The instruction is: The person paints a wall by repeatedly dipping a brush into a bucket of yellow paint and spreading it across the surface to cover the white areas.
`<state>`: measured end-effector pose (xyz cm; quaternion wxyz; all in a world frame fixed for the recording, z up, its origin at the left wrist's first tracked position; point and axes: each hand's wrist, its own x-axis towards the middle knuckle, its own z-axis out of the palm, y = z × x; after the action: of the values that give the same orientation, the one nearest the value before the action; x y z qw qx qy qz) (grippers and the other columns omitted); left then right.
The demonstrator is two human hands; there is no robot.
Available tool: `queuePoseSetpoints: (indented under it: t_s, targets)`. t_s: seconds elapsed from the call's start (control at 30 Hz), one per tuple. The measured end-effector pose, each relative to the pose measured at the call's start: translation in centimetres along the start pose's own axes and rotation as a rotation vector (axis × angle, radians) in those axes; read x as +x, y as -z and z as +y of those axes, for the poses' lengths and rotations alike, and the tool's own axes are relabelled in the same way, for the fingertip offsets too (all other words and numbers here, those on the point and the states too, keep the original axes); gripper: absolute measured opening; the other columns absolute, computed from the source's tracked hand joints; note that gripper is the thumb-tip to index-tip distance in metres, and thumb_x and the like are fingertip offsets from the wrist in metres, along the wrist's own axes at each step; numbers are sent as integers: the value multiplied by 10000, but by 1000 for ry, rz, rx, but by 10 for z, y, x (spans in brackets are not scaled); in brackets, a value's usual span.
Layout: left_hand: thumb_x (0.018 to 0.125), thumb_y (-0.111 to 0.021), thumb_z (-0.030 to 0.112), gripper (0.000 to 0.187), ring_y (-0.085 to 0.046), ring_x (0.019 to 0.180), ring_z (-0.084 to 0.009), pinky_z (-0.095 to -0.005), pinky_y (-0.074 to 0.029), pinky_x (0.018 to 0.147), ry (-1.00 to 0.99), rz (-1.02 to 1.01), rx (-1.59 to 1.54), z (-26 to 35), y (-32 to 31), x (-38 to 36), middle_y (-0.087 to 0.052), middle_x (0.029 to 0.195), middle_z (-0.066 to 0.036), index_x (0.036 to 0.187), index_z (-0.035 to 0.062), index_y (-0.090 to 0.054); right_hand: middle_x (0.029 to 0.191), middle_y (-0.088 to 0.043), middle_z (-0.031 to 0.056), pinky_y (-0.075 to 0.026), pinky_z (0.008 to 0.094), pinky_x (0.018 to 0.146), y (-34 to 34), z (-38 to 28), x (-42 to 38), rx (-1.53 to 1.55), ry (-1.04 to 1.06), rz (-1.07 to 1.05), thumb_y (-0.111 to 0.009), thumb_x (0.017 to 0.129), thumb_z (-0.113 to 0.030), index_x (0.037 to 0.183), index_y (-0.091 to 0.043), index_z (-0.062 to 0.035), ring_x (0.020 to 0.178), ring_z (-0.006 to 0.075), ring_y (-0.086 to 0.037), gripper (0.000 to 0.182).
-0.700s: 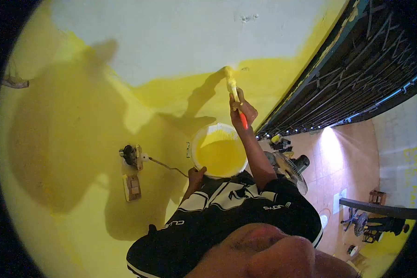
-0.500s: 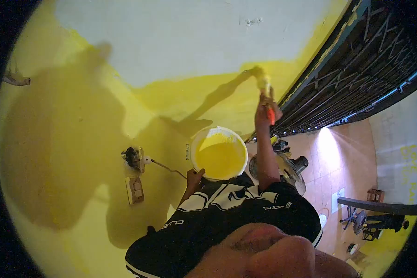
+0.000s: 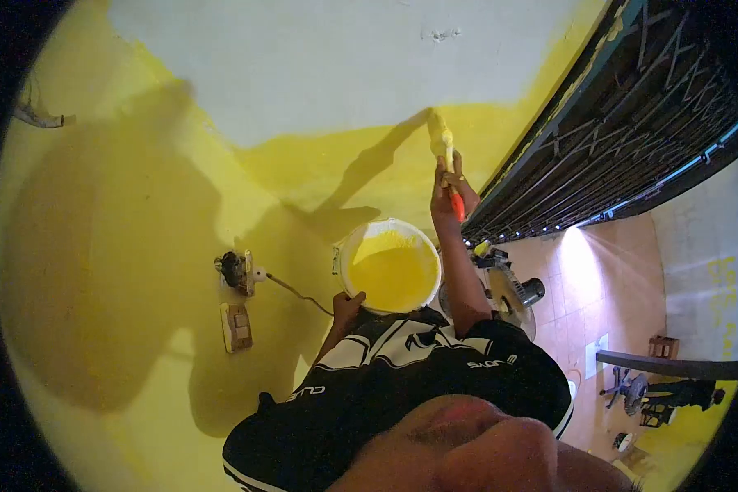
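Observation:
My right hand is closed around a paintbrush with a red-orange handle end. Its yellow-coated bristles rest at the upper edge of a yellow band on the wall, which is pale grey-white above. Close to my body, my left hand grips the rim of a white bucket, thumb over the edge and the other fingers mostly hidden. Yellow paint lies inside it, with streaks up the inner wall.
Left of the bucket, a socket with a plug and a switch plate sit on the yellow wall. A dark folding metal gate runs along the right. Beyond my right arm stands a fan on the tiled floor; a person is farther back.
My right hand and the paintbrush have moved left along the top edge of the yellow band. The bucket, still in my left hand, has shifted slightly.

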<state>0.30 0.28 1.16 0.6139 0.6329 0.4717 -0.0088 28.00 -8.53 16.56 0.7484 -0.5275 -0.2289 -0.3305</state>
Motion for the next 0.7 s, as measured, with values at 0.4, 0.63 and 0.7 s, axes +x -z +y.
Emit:
queuePoseSetpoints:
  t_s: [0.4, 0.63, 0.7]
  targets:
    - [701, -650, 154, 291, -597, 692, -195, -305, -454, 622, -68, 35, -125, -52, -3, 14, -641, 809, -130, 882, -71, -617, 601, -516, 70, -514, 347, 768, 28, 38, -10, -373, 147, 111, -602, 726, 130, 657, -520, 33, 951, 300, -590, 145]
    - [701, -647, 169, 329, -614, 772, -205, -333, -468, 697, -133, -40, -50, -48, -6, 18, -641, 851, -155, 923, -70, -606, 625, -581, 87, -525, 309, 723, 3, 18, -59, -295, 112, -252, -606, 727, 97, 654, -554, 24, 832, 244, -632, 117]
    - [695, -650, 191, 341, -612, 750, -202, -332, -467, 679, -247, -47, -97, -66, -6, 25, -641, 826, -154, 902, -76, -607, 692, -631, 120, -506, 262, 586, 23, 31, -79, 194, -130, -218, -632, 751, 27, 706, -575, 17, 756, 186, -638, 74]
